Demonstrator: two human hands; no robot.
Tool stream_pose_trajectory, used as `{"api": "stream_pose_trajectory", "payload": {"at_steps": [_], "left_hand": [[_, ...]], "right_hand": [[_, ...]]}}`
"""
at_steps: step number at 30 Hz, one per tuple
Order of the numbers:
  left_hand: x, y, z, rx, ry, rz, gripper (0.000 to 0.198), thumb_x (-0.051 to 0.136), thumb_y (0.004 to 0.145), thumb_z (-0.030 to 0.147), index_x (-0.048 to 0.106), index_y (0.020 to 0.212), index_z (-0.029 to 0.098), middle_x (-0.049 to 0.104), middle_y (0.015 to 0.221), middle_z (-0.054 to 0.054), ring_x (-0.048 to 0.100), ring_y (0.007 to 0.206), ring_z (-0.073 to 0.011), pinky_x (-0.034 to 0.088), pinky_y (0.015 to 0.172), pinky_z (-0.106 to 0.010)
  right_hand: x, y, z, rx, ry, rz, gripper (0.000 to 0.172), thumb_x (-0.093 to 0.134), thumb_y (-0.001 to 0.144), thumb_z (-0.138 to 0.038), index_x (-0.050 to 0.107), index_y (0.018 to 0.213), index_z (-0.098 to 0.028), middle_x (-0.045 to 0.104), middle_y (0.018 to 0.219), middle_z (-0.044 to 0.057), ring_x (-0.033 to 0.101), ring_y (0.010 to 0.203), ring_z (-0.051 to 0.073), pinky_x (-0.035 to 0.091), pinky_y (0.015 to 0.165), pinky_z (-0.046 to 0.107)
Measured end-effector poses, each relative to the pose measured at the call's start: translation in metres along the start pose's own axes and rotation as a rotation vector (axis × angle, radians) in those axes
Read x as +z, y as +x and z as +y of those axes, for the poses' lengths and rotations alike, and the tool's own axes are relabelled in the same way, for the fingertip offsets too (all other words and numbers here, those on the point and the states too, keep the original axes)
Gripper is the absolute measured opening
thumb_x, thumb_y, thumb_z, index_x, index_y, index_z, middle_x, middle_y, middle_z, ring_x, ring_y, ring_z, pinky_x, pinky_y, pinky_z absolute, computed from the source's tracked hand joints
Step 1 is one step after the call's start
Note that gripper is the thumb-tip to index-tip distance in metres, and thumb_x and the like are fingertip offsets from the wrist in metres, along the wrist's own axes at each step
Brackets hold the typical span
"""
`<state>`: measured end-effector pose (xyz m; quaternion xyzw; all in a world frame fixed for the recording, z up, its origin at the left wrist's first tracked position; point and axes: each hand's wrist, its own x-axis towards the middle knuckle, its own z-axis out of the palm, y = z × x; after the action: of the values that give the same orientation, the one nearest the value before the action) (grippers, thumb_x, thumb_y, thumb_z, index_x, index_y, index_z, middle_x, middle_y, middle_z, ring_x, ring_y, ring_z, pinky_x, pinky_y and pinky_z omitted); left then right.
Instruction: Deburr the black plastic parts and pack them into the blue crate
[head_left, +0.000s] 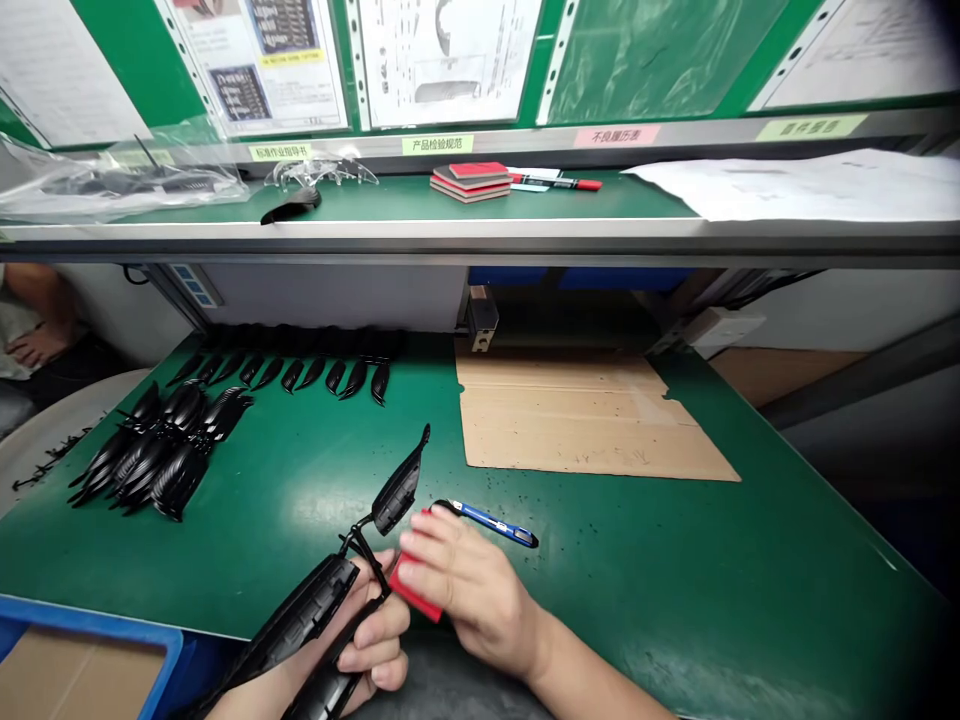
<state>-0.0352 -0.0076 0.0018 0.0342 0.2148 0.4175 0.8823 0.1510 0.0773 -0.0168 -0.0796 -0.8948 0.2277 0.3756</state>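
Clamped on black plastic molding (300, 605) with left grip (375, 635); clamped on red sanding pad (412, 590) with right grip (472, 585), blue craft knife (491, 524) just beside.

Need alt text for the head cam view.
A person's left hand grips a black moulded plastic part while the right hand holds a red sanding block against it, over a green workbench with a blue utility knife and piled black parts.
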Motion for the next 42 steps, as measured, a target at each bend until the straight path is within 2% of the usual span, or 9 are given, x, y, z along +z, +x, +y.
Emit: {"api": "stream_pose_trajectory", "payload": {"at_steps": [11,21,25,27,30,34,37,39,42], "left_hand": [[0.011,0.004,0.000,-0.013,0.025,0.018,0.048,0.037,0.094,0.040,0.059,0.058,0.015,0.034,0.039,0.007,0.015,0.029,-0.0034,0.024,0.046,-0.024],[0.004,0.003,-0.003,-0.017,-0.011,0.005,0.051,0.036,0.094,0.038,0.057,0.054,0.015,0.035,0.039,0.007,0.018,0.029,-0.0029,0.026,0.046,-0.024],[0.004,0.004,-0.003,0.021,0.026,0.027,0.043,0.046,0.090,0.038,0.058,0.056,0.016,0.035,0.039,0.007,0.018,0.029,-0.0025,0.027,0.045,-0.023],[0.005,0.005,-0.001,0.040,0.054,0.043,0.051,0.043,0.092,0.038,0.051,0.047,0.016,0.031,0.037,0.007,0.018,0.028,-0.0023,0.026,0.044,-0.023],[0.002,0.008,0.001,0.053,0.138,0.052,0.061,0.036,0.094,0.040,0.043,0.038,0.017,0.028,0.033,0.006,0.023,0.026,-0.0033,0.027,0.043,-0.025],[-0.008,0.015,0.000,0.118,0.249,0.107,0.059,0.041,0.092,0.044,0.054,0.043,0.014,0.036,0.034,0.003,0.031,0.026,-0.0054,0.032,0.044,-0.027],[-0.012,0.018,0.000,0.094,0.240,0.116,0.057,0.043,0.091,0.043,0.054,0.042,0.014,0.040,0.033,0.002,0.034,0.025,-0.0068,0.035,0.044,-0.027],[-0.013,0.019,0.001,0.069,0.207,0.076,0.057,0.044,0.089,0.041,0.052,0.039,0.015,0.042,0.033,0.001,0.036,0.025,-0.0073,0.036,0.044,-0.026],[-0.013,0.018,0.002,0.050,0.173,0.048,0.056,0.040,0.089,0.037,0.054,0.041,0.014,0.042,0.033,0.001,0.037,0.025,-0.0073,0.038,0.044,-0.026]], "right_hand": [[-0.007,-0.003,0.003,0.008,-0.030,-0.018,0.044,0.039,0.093,-0.016,0.047,0.135,-0.023,0.059,0.129,0.008,0.043,0.131,0.021,0.035,0.109,0.046],[-0.009,0.003,0.004,-0.001,-0.021,-0.033,0.042,0.041,0.093,-0.014,0.049,0.133,-0.022,0.060,0.128,0.008,0.043,0.130,0.020,0.036,0.109,0.044],[-0.011,0.001,0.013,-0.031,-0.018,-0.092,0.041,0.042,0.093,-0.018,0.050,0.132,-0.022,0.060,0.128,0.006,0.047,0.128,0.021,0.034,0.109,0.047],[-0.016,0.000,0.018,0.098,-0.067,-0.011,0.036,0.042,0.093,-0.017,0.056,0.125,-0.025,0.065,0.120,0.004,0.055,0.118,0.021,0.038,0.106,0.045],[-0.023,0.004,0.013,0.519,-0.009,0.142,0.026,0.044,0.094,-0.019,0.062,0.111,-0.026,0.071,0.097,0.002,0.065,0.091,0.016,0.051,0.084,0.032],[-0.020,0.018,-0.005,0.671,0.318,-0.130,0.018,0.046,0.094,-0.027,0.063,0.092,-0.022,0.067,0.076,-0.001,0.062,0.067,0.013,0.048,0.064,0.024],[-0.019,0.019,-0.002,0.855,0.162,-0.010,0.028,0.044,0.095,-0.032,0.056,0.073,-0.019,0.060,0.063,-0.002,0.055,0.057,0.012,0.041,0.055,0.023],[-0.021,0.014,0.006,0.886,0.009,0.107,0.028,0.043,0.095,-0.033,0.056,0.075,-0.019,0.058,0.064,-0.001,0.052,0.059,0.013,0.038,0.055,0.024],[-0.024,0.007,0.009,0.666,-0.073,0.097,0.019,0.045,0.095,-0.026,0.062,0.099,-0.020,0.062,0.082,0.003,0.054,0.073,0.015,0.038,0.066,0.028]]}}
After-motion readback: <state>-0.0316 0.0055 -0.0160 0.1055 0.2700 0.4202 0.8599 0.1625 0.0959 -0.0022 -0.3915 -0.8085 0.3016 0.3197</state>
